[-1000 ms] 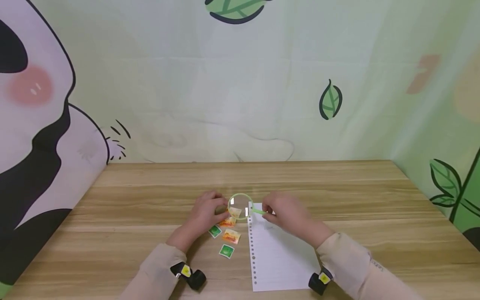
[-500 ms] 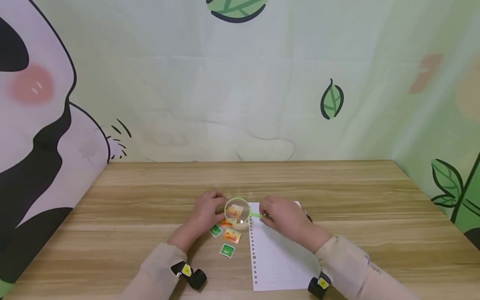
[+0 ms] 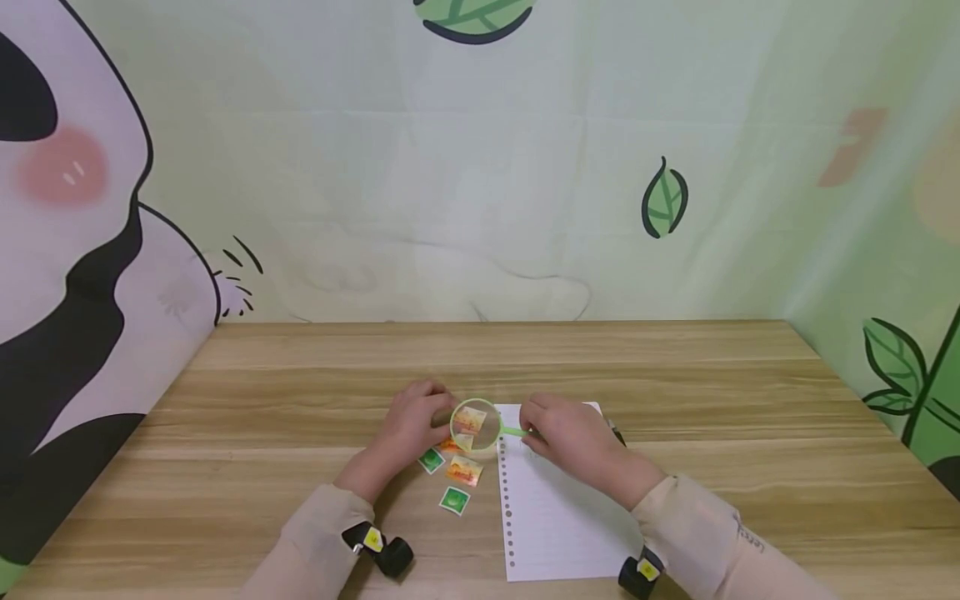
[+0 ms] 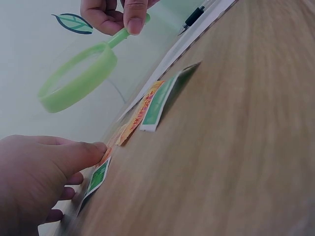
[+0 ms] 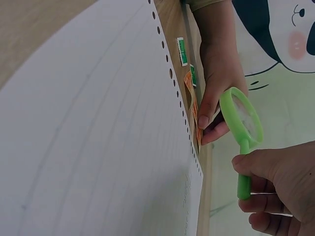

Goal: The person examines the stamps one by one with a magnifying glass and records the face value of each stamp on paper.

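My right hand pinches the handle of a light green magnifying glass between thumb and fingers. Its round lens hangs over several small orange stamps, one of which lies just below the lens in the head view. My left hand rests at the left edge of these stamps. In the left wrist view its thumb tip is right at an orange stamp, with the other fingers bent loosely on the table. Two green stamps, one beside the left hand and one nearer me, lie flat.
A lined loose-leaf sheet with punched holes lies under the right forearm, faint handwriting near its top. A dark pen lies by the sheet, mostly hidden by the right hand in the head view. A printed cloth hangs behind the wooden table.
My right hand has brought the magnifying glass slightly down and left, so the lens now covers more of the upper orange stamps. The left hand has stayed in place.
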`<action>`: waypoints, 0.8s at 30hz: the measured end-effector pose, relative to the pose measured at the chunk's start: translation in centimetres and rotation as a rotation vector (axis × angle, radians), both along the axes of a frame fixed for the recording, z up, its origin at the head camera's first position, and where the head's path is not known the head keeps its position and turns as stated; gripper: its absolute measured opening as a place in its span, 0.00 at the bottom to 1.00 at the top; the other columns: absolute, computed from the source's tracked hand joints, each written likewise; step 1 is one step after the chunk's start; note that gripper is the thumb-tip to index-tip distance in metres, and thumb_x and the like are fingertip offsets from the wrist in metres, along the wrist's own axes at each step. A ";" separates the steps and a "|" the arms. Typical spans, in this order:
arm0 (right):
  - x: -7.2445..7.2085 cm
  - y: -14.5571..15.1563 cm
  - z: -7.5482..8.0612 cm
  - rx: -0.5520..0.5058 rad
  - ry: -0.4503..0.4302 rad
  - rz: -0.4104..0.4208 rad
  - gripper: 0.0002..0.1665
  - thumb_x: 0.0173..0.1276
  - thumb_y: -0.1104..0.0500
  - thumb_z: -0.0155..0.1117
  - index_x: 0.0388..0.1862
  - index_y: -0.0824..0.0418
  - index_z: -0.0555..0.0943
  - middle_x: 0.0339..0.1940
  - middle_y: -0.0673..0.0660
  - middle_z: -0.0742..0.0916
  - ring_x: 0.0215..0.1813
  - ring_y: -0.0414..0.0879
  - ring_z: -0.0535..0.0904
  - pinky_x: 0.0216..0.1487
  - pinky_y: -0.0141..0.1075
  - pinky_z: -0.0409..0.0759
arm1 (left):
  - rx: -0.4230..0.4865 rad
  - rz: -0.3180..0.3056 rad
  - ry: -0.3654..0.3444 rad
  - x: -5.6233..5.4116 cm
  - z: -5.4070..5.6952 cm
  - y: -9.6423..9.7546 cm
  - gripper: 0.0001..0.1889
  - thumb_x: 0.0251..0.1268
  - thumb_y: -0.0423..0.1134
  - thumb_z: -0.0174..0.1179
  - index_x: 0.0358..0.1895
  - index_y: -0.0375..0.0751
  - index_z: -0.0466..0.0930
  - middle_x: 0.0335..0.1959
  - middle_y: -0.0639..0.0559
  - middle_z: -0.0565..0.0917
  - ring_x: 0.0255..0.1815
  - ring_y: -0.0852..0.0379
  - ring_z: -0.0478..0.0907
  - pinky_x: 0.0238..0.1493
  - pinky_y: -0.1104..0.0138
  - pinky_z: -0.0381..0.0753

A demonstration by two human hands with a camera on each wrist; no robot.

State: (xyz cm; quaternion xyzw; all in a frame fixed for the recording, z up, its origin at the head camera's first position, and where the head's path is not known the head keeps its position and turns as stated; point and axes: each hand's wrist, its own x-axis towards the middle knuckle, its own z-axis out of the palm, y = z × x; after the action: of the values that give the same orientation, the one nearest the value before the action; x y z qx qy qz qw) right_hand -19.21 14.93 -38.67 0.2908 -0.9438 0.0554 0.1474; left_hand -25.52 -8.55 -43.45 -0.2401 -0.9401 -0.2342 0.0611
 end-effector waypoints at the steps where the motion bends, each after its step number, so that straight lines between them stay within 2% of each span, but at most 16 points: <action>1: 0.0 0.0 0.0 -0.001 0.000 0.000 0.09 0.59 0.57 0.71 0.29 0.55 0.78 0.29 0.47 0.80 0.27 0.36 0.70 0.25 0.26 0.72 | 0.000 0.000 -0.001 0.0 0.0 0.0 0.13 0.56 0.40 0.69 0.46 0.43 0.84 0.51 0.45 0.79 0.56 0.45 0.72 0.61 0.49 0.70; 11: 0.1 0.2 0.1 -0.017 0.000 0.006 0.08 0.58 0.58 0.71 0.29 0.55 0.78 0.29 0.47 0.81 0.27 0.36 0.71 0.25 0.25 0.72 | 0.010 -0.009 0.005 0.0 0.0 0.0 0.13 0.56 0.39 0.68 0.45 0.43 0.84 0.50 0.45 0.79 0.55 0.45 0.73 0.60 0.49 0.71; 18: 0.3 0.7 0.5 -0.100 -0.093 -0.015 0.07 0.59 0.59 0.70 0.29 0.56 0.79 0.27 0.47 0.82 0.28 0.35 0.72 0.27 0.25 0.72 | 0.003 -0.022 0.020 0.0 0.0 -0.1 0.13 0.57 0.41 0.68 0.45 0.43 0.84 0.50 0.45 0.79 0.55 0.45 0.73 0.59 0.49 0.72; 24: 0.7 2.0 1.2 -0.159 -0.157 -0.070 0.06 0.60 0.60 0.69 0.29 0.56 0.79 0.26 0.47 0.80 0.26 0.35 0.69 0.27 0.25 0.69 | -0.013 -0.042 0.024 0.0 0.1 -0.1 0.10 0.60 0.45 0.65 0.44 0.49 0.85 0.50 0.47 0.80 0.55 0.46 0.74 0.59 0.49 0.71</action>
State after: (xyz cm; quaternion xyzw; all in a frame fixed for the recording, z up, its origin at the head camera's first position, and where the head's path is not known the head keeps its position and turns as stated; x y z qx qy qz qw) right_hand -18.47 16.91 -37.52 0.2397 -0.9546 0.1474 0.0976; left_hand -25.53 -8.65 -43.34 -0.2627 -0.9356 -0.2265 0.0657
